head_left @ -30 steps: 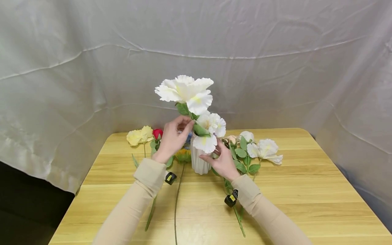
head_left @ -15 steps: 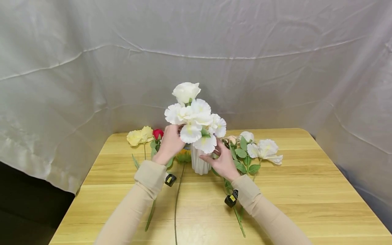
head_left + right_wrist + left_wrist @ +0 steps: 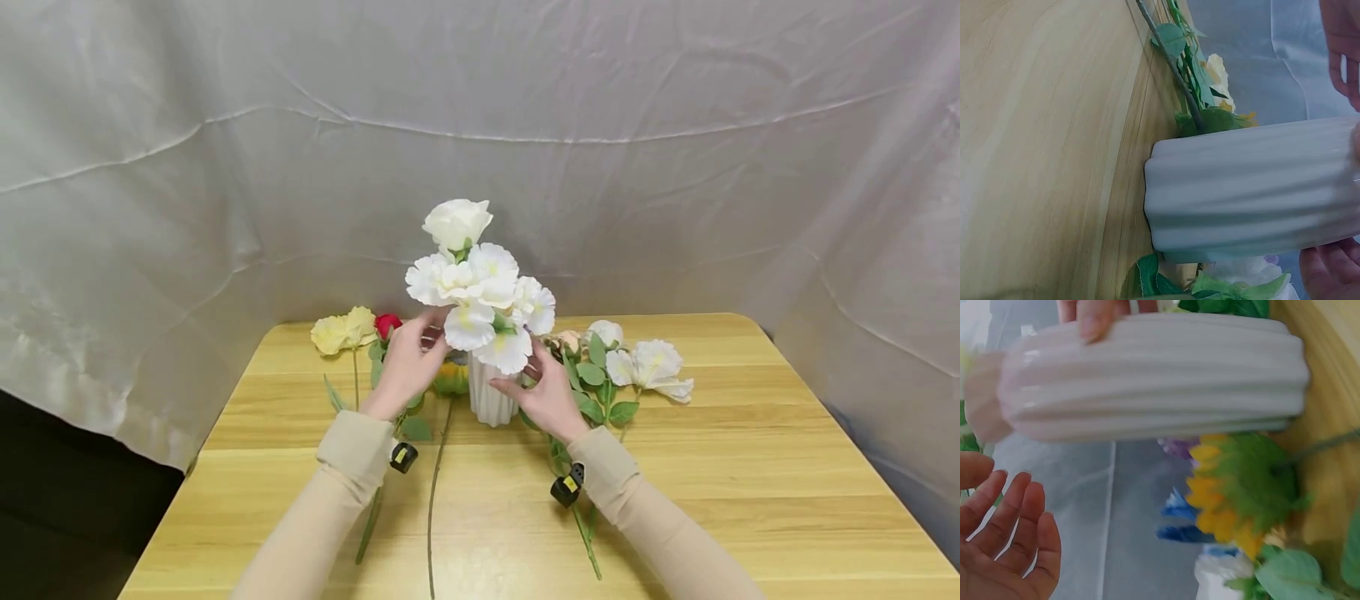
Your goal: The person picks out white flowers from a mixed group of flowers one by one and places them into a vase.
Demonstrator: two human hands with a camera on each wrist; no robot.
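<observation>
A white ribbed vase stands upright on the table. White ruffled flowers and a rounder white flower rise above its mouth. My right hand holds the vase from the right side, thumb on the front; in the left wrist view its fingertips lie against the ribs. My left hand is left of the vase, just below the petals. The left wrist view shows this hand with loosely bent, spread fingers and nothing in them, apart from the vase wall.
Left of the vase lie a yellow flower, a red rose and a sunflower with a long stem. At the right are a white ruffled flower and leafy stems. A grey curtain hangs behind the table.
The white ruffled flower and rounder one came down and stand lower over the vase. My left hand let go of the stem and drew down and left. The right hand stayed put.
</observation>
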